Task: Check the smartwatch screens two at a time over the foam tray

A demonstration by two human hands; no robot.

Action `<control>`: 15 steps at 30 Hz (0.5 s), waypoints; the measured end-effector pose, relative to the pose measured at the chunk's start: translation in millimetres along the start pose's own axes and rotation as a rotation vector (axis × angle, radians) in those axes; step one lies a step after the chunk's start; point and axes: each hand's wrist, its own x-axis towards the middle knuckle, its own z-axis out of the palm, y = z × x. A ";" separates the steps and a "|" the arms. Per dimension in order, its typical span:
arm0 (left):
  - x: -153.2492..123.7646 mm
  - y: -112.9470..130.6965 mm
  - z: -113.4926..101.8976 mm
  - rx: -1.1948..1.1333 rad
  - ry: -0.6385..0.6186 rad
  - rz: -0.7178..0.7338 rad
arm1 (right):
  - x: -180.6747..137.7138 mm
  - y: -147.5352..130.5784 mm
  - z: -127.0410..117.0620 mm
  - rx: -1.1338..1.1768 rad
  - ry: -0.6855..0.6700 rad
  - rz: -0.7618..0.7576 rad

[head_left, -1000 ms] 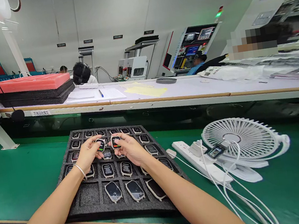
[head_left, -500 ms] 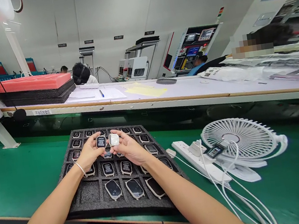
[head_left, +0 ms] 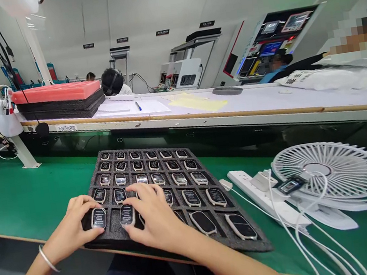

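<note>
In the head view my left hand point(head_left: 74, 223) grips a smartwatch case point(head_left: 98, 218) by its edges, thumb below and fingers above, at the near left corner of the black foam tray point(head_left: 115, 228). Its lit screen with lines of text faces up. Just to the right, my right hand point(head_left: 157, 216) has its thumb and fingers around a second watch case point(head_left: 127, 215), also showing text, in the tray's front row. Whether either case rests fully in its pocket I cannot tell. Rows of similar strapless watches fill the tray; my right hand hides several of them.
Right of the tray lie a white power strip point(head_left: 248, 187), loose white cables and a white fan point(head_left: 331, 171). A raised shelf point(head_left: 200, 108) behind holds papers, a pen and a red foam tray point(head_left: 57, 92) on black ones. Other people sit beyond it.
Both hands have come down and nearer from above the middle of the tray to its front left, each with a watch. The pair is now farther apart, and the camera view has shifted.
</note>
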 end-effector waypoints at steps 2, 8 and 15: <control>-8.8 -11.9 7.4 0.047 -0.019 -0.014 | -2.1 -6.5 15.2 -0.020 -0.024 0.035; -10.1 -4.6 7.2 0.138 0.092 -0.008 | -10.3 -2.2 9.5 -0.067 -0.015 0.014; 18.9 73.2 53.7 0.158 0.113 0.193 | -69.7 45.0 -52.0 -0.326 0.288 0.188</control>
